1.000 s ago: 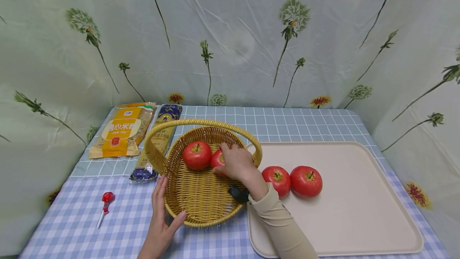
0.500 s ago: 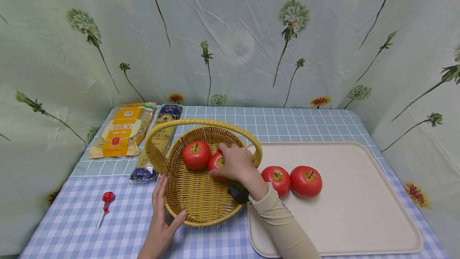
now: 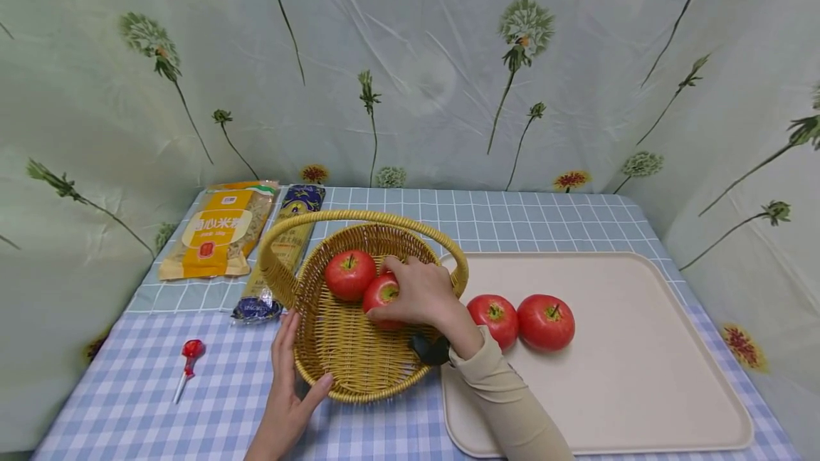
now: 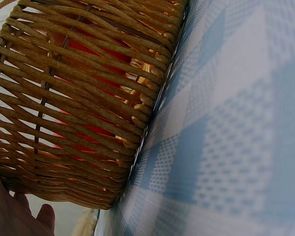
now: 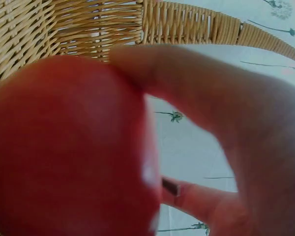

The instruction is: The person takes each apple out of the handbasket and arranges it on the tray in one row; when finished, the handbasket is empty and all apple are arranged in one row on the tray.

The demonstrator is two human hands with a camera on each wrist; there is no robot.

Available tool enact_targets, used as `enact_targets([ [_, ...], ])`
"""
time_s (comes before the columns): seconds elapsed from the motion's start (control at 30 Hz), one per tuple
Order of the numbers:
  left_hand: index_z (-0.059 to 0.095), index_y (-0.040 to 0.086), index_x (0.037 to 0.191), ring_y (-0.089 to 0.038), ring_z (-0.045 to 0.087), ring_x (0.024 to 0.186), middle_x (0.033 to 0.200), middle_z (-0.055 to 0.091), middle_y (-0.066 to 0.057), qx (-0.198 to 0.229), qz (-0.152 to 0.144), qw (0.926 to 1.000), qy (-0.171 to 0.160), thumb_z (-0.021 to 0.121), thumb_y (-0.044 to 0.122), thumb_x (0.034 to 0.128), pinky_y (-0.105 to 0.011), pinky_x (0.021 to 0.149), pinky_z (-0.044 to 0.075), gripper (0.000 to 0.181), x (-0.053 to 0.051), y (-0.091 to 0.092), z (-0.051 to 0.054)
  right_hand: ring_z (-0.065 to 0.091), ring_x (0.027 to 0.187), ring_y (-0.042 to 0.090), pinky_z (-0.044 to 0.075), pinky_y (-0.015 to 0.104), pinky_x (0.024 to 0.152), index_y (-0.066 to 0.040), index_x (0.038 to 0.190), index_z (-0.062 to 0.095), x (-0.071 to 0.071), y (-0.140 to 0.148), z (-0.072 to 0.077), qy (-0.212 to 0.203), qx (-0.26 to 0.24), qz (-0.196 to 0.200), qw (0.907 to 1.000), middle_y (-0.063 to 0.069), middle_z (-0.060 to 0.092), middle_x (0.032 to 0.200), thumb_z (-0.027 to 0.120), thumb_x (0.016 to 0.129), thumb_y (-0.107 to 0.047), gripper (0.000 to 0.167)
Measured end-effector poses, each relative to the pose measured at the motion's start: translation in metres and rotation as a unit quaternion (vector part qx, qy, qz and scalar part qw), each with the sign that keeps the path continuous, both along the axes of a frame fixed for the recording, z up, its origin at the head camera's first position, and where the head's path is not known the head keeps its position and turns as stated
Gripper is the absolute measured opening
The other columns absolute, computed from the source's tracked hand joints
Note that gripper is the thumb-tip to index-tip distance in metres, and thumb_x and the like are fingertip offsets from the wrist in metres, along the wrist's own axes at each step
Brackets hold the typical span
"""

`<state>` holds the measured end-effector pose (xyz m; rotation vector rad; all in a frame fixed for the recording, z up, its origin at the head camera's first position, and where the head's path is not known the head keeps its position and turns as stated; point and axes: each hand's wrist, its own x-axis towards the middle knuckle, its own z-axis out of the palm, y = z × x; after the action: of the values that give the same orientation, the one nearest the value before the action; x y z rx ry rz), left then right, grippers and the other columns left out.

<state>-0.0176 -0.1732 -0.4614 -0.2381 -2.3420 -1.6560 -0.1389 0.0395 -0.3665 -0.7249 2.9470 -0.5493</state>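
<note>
A yellow woven basket [image 3: 339, 358] with a tall arched handle stands on the table. My right hand [image 3: 419, 294] reaches inside it and grips a red apple [image 3: 379, 294] by the sides, thumb toward the front. In the right wrist view, this apple [image 5: 71, 147] fills the left half, with fingers bent around it and its stem showing between them. Another red apple [image 3: 350, 275] lies in the basket, just left of the held one. My left hand [image 3: 288, 383] rests against the basket's left front side, fingers extended along the outside and thumb at the rim.
A beige tray [image 3: 634, 361] to the right bears two red apples, the left one [image 3: 495, 320] beside the other [image 3: 546, 323]. Left of the basket lie a yellow food bag [image 3: 214, 233], a spaghetti packet [image 3: 256, 304] and a red lollipop [image 3: 191, 354]. A floral curtain [image 3: 435, 105] hangs behind.
My right hand has shifted the gripped apple slightly left and toward the front within the basket. The left hand and the basket stay where they were.
</note>
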Motion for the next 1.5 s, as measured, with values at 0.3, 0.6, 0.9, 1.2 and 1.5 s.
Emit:
enact_targets([
  [0.3, 0.012, 0.017, 0.153, -0.019, -0.006, 0.142, 0.156, 0.003, -0.004, -0.008, 0.01, 0.9999, -0.002, 0.067, -0.001, 0.0794, -0.047, 0.107, 0.004, 0.094, 0.0, 0.0, -0.002, 0.055, 0.09, 0.018, 0.041, 0.042, 0.074, -0.025, 0.123, 0.057, 0.005, 0.001, 0.004, -0.022, -0.041, 0.001, 0.9989, -0.001, 0.059, 0.1, 0.073, 0.067, -0.062, 0.069],
  [0.6, 0.012, 0.018, 0.153, -0.018, -0.007, 0.142, 0.156, 0.003, -0.003, -0.001, 0.007, 0.9999, -0.007, 0.066, 0.0, 0.0801, -0.062, 0.103, 0.003, 0.093, 0.0, 0.0, 0.0, 0.054, 0.089, 0.014, 0.041, 0.042, 0.076, -0.03, 0.117, 0.057, 0.01, 0.002, 0.007, -0.03, -0.101, -0.011, 0.9944, -0.006, 0.055, 0.1, 0.072, 0.066, -0.064, 0.063],
  [0.9, 0.013, 0.016, 0.153, -0.02, -0.006, 0.142, 0.156, 0.003, -0.004, 0.004, 0.003, 1.0, 0.005, 0.066, -0.002, 0.0788, -0.061, 0.102, 0.003, 0.093, 0.0, 0.0, -0.001, 0.054, 0.088, 0.008, 0.045, 0.033, 0.071, -0.033, 0.114, 0.056, 0.014, 0.004, 0.007, -0.031, -0.166, -0.016, 0.9855, -0.01, 0.054, 0.1, 0.073, 0.066, -0.064, 0.059],
  [1.2, 0.011, 0.021, 0.153, -0.019, -0.007, 0.142, 0.156, 0.003, 0.0, -0.003, 0.004, 0.9999, -0.014, 0.065, 0.001, 0.0822, -0.06, 0.103, 0.003, 0.092, 0.001, 0.0, 0.001, 0.053, 0.09, 0.006, 0.049, 0.028, 0.07, -0.032, 0.116, 0.053, 0.023, 0.004, 0.01, -0.02, -0.215, -0.02, 0.9761, -0.011, 0.052, 0.104, 0.071, 0.069, -0.063, 0.059],
  [1.5, 0.011, 0.021, 0.153, -0.017, -0.007, 0.141, 0.156, 0.002, -0.001, -0.008, 0.012, 0.9994, -0.03, 0.066, 0.004, 0.0838, -0.065, 0.103, 0.005, 0.09, 0.001, 0.002, 0.004, 0.052, 0.089, 0.004, 0.049, 0.027, 0.07, -0.033, 0.117, 0.053, 0.034, 0.008, 0.012, -0.012, -0.257, -0.012, 0.9662, -0.013, 0.05, 0.104, 0.073, 0.069, -0.058, 0.058],
])
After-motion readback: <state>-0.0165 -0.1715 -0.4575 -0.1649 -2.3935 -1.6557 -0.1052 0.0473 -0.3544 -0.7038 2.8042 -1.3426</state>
